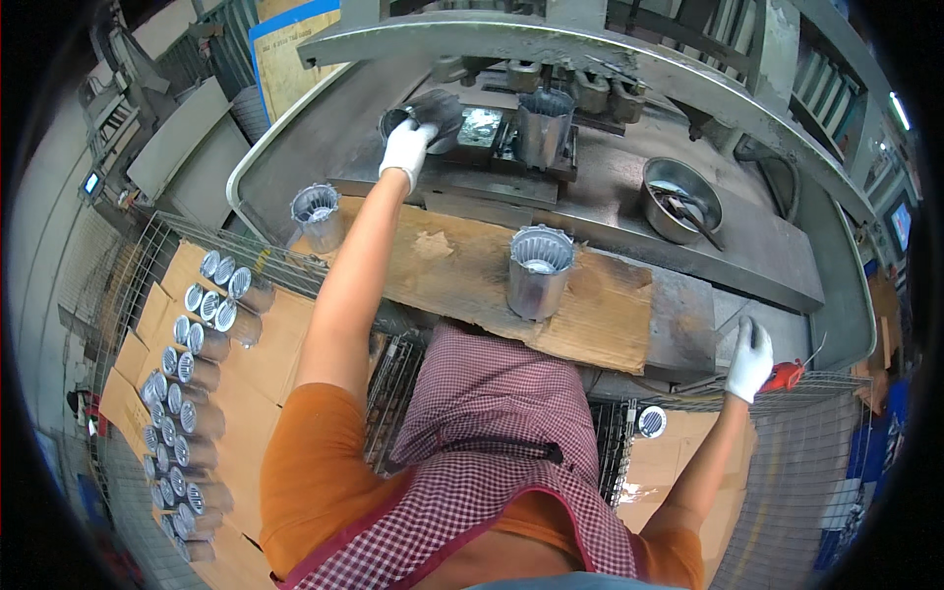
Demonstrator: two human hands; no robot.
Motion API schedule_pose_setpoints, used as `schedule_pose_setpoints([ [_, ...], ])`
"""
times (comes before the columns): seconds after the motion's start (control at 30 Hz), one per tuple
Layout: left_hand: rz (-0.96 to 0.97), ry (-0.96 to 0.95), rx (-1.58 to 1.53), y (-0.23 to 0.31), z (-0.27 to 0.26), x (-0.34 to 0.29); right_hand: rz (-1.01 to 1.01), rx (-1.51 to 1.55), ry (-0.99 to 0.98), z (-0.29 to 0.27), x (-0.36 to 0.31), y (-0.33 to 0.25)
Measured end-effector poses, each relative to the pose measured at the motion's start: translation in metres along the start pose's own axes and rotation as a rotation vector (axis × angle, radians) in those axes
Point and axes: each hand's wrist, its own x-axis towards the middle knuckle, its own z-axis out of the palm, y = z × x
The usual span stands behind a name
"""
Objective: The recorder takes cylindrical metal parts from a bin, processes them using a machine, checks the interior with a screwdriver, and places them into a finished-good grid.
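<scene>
Head view: metal cups (537, 290) stand on stained cardboard (615, 310) near wire baskets (806, 482).

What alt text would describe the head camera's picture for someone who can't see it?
A person's white-gloved left hand holds a grey cylinder above a metal work surface, with the gloved right hand beside a red object. A ribbed metal cylinder stands on cardboard; rows of similar cylinders lie at left.
</scene>
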Motion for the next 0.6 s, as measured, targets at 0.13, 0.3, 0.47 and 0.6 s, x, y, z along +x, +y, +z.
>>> schedule_pose_setpoints([
  [0.13,0.103,-0.079,0.403,-0.021,0.024,0.022,-0.027,-0.102,0.048,-0.018,-0.018,0.03],
  [0.3,0.159,-0.097,1.133,-0.024,0.035,0.025,-0.192,-0.271,0.257,-0.032,-0.04,0.05],
  [0.47,0.095,-0.125,1.331,-0.001,0.038,0.013,0.008,-0.049,0.587,-0.03,-0.039,0.085],
  [0.6,0.074,-0.087,1.263,0.0,0.037,-0.009,0.38,-0.013,0.661,-0.021,-0.033,0.114],
])
